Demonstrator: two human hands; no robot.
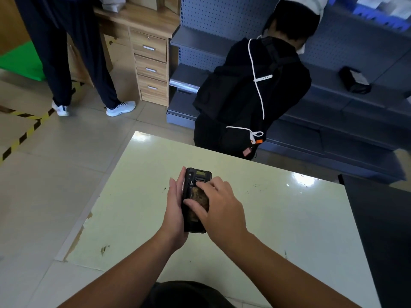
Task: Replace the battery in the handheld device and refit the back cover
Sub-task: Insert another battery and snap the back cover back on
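The left hand (175,210) cups the handheld device (195,201) from its left edge and underneath, fingers straight and pointing away from the person, thumb side against the casing; it is closed around the device and holds it just above the pale bench (278,218), back face up; the device's long axis runs away from the person, its scanner end farthest off; in the open back lies a brownish block, which I take to be the battery (199,196), its length in line with the device; the right hand (222,207) comes in from the right and lies over the battery, fingers curled and pressing on it, the forefinger near the far end of the bay; whether the battery is seated or part lifted I cannot tell; no back cover is in view.
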